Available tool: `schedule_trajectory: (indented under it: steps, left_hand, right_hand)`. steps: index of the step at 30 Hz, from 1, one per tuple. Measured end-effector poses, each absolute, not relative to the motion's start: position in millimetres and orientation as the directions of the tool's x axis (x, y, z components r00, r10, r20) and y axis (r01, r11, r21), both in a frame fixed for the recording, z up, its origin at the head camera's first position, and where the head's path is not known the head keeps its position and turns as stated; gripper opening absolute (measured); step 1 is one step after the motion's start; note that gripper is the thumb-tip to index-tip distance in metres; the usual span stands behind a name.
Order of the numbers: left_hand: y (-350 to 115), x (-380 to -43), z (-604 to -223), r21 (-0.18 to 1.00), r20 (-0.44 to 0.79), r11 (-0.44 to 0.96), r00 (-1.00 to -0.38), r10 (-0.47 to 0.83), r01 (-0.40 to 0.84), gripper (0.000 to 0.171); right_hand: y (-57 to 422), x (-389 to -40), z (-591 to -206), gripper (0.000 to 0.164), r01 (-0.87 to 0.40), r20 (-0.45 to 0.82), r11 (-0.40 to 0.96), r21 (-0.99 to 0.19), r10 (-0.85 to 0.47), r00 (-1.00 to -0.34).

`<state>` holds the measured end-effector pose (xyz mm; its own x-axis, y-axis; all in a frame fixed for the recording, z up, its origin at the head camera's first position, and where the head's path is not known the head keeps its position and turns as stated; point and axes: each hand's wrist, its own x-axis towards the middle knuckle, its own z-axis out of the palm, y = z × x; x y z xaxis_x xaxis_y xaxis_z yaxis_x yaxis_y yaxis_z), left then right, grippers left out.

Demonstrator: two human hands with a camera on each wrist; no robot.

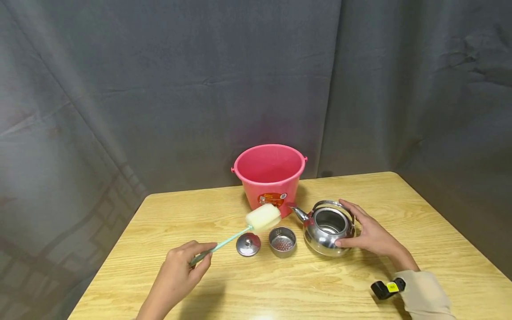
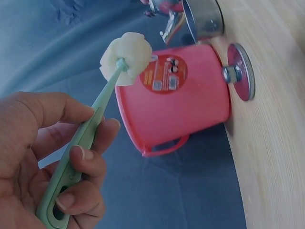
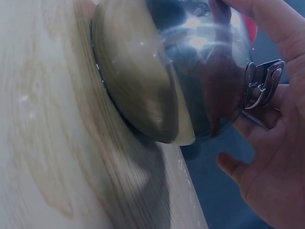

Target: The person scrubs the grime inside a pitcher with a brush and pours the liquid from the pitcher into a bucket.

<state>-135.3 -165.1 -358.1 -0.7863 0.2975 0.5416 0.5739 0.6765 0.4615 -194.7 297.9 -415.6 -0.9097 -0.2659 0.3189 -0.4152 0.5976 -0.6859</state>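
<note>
My left hand (image 1: 182, 266) grips the green handle of a sponge brush (image 1: 262, 218). The brush's cream sponge head is up in the air in front of the pink bucket. In the left wrist view, fingers and thumb wrap the brush handle (image 2: 76, 152). My right hand (image 1: 370, 235) holds a steel kettle (image 1: 324, 235) by its right side, thumb on the front of the body and fingers behind near the raised handle. The lidless kettle stands on the table, spout to the left. The right wrist view shows the kettle's shiny body (image 3: 200, 62) close up.
A pink bucket (image 1: 268, 191) stands at the back of the wooden table (image 1: 256, 284). In front of it are a perforated steel strainer cup (image 1: 282, 246) and a round steel lid (image 1: 248, 245). Grey curtain (image 1: 240, 80) hangs behind the table.
</note>
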Motion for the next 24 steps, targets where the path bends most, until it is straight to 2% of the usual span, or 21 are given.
schedule_trajectory:
  steps: [7,19,24]
  left_hand:
    - [-147.6,-143.6,-357.9,0.443,0.548,0.638,-0.754,0.363,0.63,0.024]
    - [-122.9,-157.7,-351.9,0.409,0.53,0.632,-0.735,0.422,0.658,0.02]
    - [-114.8,-163.0,-346.8,0.382,0.536,0.618,-0.709,0.458,0.687,0.018]
  right_hand:
    - [297.6,-196.9,-417.3,0.103,-0.445,0.357,0.567,-0.693,-0.267,-0.895]
    - [291.7,-194.0,-415.1,0.102,-0.451,0.345,0.549,-0.704,-0.291,-0.892]
    - [291.9,-192.3,-413.3,0.104,-0.446,0.328,0.557,-0.701,-0.303,-0.895]
